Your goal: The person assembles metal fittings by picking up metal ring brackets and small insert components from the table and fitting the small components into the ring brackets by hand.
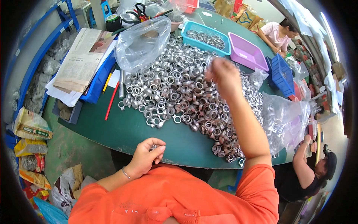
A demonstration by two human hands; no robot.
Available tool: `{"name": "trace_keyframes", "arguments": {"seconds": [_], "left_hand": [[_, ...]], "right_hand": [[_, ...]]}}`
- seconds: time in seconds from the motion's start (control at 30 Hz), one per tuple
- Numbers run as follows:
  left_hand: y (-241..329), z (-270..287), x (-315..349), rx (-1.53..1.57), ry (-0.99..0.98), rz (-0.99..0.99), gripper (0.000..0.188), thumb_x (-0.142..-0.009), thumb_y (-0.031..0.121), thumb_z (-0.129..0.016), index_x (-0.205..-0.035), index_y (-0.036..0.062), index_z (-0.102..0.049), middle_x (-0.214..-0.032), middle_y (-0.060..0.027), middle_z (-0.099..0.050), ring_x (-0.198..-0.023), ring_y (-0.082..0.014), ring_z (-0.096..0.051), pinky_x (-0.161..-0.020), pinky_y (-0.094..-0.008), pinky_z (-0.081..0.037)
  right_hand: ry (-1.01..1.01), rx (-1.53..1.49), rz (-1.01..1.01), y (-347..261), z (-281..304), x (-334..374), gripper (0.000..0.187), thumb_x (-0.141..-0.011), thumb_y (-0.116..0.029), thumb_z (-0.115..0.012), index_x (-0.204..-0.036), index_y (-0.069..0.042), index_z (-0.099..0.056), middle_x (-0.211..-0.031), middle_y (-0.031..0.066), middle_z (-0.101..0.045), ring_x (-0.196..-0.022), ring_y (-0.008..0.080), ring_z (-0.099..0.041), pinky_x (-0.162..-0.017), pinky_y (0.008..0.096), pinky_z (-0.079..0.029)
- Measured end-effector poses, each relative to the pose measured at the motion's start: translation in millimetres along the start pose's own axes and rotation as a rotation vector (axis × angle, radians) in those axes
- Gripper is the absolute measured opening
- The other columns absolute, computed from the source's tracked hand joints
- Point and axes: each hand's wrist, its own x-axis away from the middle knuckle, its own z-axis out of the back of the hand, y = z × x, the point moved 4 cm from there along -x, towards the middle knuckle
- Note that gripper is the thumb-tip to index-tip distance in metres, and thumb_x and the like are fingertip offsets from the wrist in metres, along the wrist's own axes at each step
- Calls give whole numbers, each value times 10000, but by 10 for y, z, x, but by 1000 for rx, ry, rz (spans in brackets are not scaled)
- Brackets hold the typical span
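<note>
A large heap of small grey metal rings (175, 76), each with a short stub, spreads over the green table (112, 130). My left hand (146, 156) is closed near the table's front edge, its fingers curled toward the thumb. A small bit of something greyish shows between them, too little to name. Over the right part of the heap, my outstretched right hand (225, 78) hangs above the rings. Motion smears its fingers, so their grip is hidden. Behind it stands a turquoise basket (186, 37) with more rings inside.
A purple tray (248, 52) and a blue basket (282, 76) stand at the back right. Clear plastic bags (143, 44) (283, 119) flank the heap. Newspapers (84, 56) cover a blue bin at left, beside a red pencil (112, 100). Two other people sit around the table's right side.
</note>
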Motion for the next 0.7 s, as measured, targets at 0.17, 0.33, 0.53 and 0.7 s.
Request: {"name": "trace_keyframes", "arguments": {"seconds": [0.17, 0.33, 0.53, 0.7], "left_hand": [[43, 64, -44, 62, 30, 8, 77, -866, 51, -552, -936, 23, -532, -710, -26, -524, -588, -85, -500, -463, -201, -396], [48, 196, -88, 77, 58, -34, 78, -872, 68, -547, -936, 26, -531, -714, -26, -523, -595, -79, -495, -461, -193, -387], [16, 196, -100, 94, 82, 27, 77, -877, 70, -543, -934, 21, -525, -736, -24, -525, -601, -76, -494, -474, -186, -382], [-35, 195, -60, 69, 63, 33, 83, -877, 76, -546, -937, 21, -526, -737, -22, -525, -605, -75, -493, -479, -190, -383]], "right_hand": [[222, -268, -2, -50, 187, -468, 303, -903, -147, -493, -1116, 68, -485, -966, 148, -603, -879, 233, -624, -686, 324, -537], [-399, 545, 126, 311, -577, 477, 147, -817, -102, -573, -918, -5, -616, -739, 95, -626, -657, 151, -600, -570, 287, -476], [-419, 1022, 504, 851, -1076, 1138, 168, -756, -153, -654, -870, -59, -574, -829, 114, -534, -714, 318, -581, -576, 394, -479], [-322, 992, 555, 1054, -913, 1232, 142, -734, -89, -655, -786, -51, -529, -792, 109, -532, -677, 311, -562, -554, 388, -466]]}}
